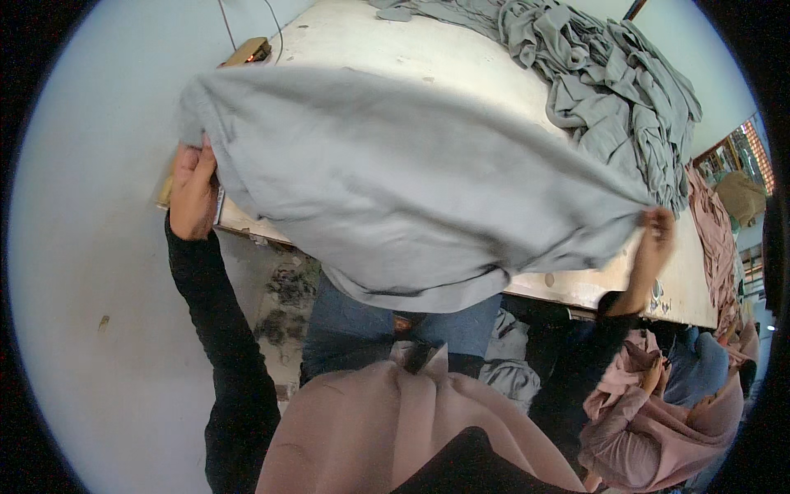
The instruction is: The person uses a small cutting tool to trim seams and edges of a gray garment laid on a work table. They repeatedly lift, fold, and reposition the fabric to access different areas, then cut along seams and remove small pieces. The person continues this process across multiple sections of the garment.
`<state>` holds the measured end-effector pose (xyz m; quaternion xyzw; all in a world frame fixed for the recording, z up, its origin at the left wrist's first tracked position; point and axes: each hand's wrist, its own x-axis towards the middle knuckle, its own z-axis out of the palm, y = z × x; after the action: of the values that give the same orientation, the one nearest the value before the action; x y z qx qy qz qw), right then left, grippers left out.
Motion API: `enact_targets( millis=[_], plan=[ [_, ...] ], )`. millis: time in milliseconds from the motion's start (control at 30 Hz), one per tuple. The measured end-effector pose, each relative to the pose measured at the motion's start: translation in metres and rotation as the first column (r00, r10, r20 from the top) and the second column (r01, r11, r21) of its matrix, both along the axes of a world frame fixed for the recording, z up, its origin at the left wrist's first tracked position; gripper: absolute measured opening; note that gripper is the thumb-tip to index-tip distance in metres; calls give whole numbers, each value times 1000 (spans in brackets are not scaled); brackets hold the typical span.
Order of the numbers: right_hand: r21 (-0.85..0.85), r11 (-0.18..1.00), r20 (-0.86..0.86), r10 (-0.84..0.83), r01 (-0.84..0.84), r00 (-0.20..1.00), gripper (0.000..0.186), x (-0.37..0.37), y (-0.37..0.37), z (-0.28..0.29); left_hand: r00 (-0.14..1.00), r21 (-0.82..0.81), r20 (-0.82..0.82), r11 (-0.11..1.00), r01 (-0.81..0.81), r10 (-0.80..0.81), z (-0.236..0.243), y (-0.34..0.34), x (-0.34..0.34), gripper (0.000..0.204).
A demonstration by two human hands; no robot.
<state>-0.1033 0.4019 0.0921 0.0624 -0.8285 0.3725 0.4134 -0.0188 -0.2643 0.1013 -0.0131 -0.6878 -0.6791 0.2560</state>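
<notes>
While L hand [193, 191] and R hand [654, 247] are pinching the grey cloth [395, 181] by its corners w/ closed fingers, it's billowing: looks soft, light; edges are prob the best grip pts.

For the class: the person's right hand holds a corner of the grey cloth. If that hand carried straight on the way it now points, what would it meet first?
The right hand points up and away across the table. Past the grey cloth already in its fingers, the first thing in line looks to be the heap of grey garments, though depth is hard to judge.
</notes>
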Motion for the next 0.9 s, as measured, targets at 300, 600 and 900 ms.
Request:
enact_targets(
  millis=[300, 600, 900],
  plan=[
    [447, 747, -113, -498, 492, 860, 40, -113, 110, 67, 875, -22, 358, 934, 357, -326, -39, 77, -86, 66],
    [-46, 928, 468, 348, -370, 813, 29, 27, -144, -16, 764, 264, 392, 858, 441, -513, -82, 117, -17, 79],
    [-595, 647, 573, 758, -477, 313, 30, 125, -279, -40, 729, -231, 476, 731, 643, -491, -106, 133, 78, 40]
  ],
)
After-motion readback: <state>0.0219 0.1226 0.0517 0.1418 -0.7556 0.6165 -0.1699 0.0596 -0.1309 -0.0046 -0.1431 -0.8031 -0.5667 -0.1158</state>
